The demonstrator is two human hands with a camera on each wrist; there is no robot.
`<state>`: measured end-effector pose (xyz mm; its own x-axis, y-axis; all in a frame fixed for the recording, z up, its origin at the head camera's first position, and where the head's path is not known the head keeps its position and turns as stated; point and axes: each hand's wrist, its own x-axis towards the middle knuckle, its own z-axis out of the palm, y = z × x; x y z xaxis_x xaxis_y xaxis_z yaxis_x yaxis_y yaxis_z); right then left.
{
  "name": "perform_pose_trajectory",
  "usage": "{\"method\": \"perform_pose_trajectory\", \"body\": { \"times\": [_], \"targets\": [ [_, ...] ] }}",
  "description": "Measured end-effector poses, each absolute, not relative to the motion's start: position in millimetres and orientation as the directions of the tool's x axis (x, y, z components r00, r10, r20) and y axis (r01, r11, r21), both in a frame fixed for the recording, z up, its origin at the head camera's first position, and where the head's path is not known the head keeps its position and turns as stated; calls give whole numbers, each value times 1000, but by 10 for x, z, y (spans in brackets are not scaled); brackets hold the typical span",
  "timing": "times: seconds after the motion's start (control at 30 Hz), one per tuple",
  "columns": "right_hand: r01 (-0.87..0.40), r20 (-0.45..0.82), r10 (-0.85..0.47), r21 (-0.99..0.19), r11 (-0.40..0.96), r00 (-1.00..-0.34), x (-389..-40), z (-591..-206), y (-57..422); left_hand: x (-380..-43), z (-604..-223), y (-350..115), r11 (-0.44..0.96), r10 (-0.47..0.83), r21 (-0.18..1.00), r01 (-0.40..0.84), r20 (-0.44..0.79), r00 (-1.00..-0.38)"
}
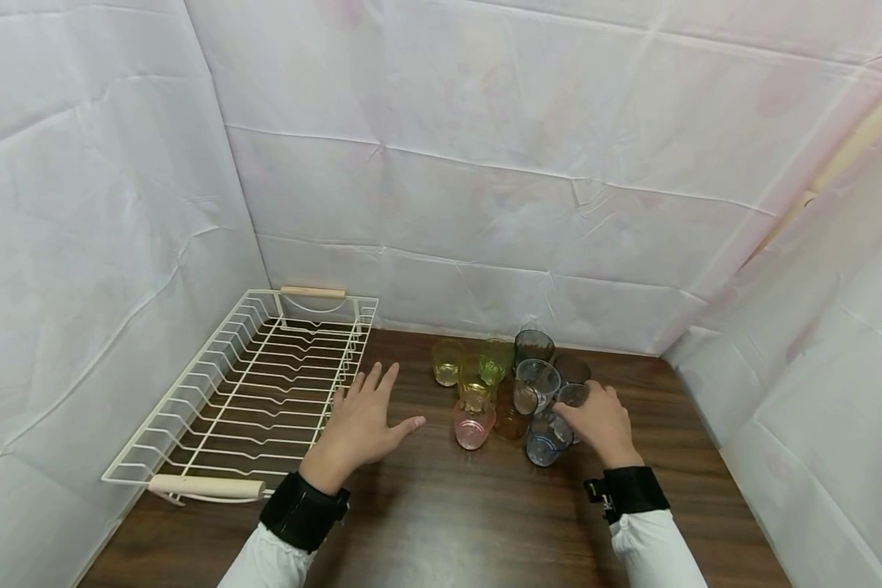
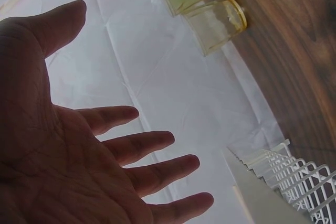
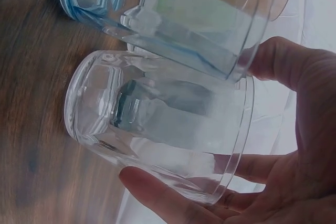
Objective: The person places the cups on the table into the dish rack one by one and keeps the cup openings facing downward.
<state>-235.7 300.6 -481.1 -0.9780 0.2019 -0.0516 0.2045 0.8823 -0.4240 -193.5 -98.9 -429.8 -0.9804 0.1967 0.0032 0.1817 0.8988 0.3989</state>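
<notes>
Over the table's right part, my right hand (image 1: 599,420) grips a clear drinking glass (image 3: 157,124), thumb near its rim and fingers round its far side. A blue-tinted glass (image 1: 547,439) stands right beside it, close to the thumb. My left hand (image 1: 360,420) hovers with fingers spread and nothing in it, between the white wire dish rack (image 1: 224,429) and the cluster of glasses. In that cluster are a pink glass (image 1: 473,426), an orange glass (image 1: 510,420), a green glass (image 1: 495,359) and a yellow glass (image 1: 447,365).
Behind the gripped glass stand a dark grey glass (image 1: 533,347) and another clear glass (image 1: 537,374). The rack has wooden handles and sits at the left of the brown wooden table (image 1: 441,514). White sheeting (image 1: 441,196) hangs round the back and sides.
</notes>
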Motion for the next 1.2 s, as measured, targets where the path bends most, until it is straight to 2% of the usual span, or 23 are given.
{"method": "perform_pose_trajectory", "body": {
  "times": [0.3, 0.67, 0.87, 0.97, 1.07, 1.2],
  "targets": [
    [221, 14, 262, -495, 841, -965, -2251, -4743, 3099, -1934, -4287, -998, 903, 193, 392, 177, -1, -981],
    [169, 142, 378, -714, 679, -915, -1990, -4462, 3107, -1926, -4265, -992, 897, 199, 402, 184, 4, -980],
    [127, 133, 403, -821, 557, -906, -1866, -4353, 3015, -1923, -4264, -998, 895, 207, 404, 189, -1, -978],
    [95, 79, 389, -907, 410, -918, -1834, -4316, 2958, -1921, -4266, -1002, 895, 208, 403, 189, -2, -978],
    [48, 13, 331, -984, 174, -944, -1813, -4308, 2902, -1923, -4276, -1005, 895, 205, 405, 187, -1, -979],
    [-60, 26, 220, -987, -150, -975, -1801, -4357, 2841, -1923, -4282, -1005, 894, 200, 410, 182, -2, -980]
  ]
}}
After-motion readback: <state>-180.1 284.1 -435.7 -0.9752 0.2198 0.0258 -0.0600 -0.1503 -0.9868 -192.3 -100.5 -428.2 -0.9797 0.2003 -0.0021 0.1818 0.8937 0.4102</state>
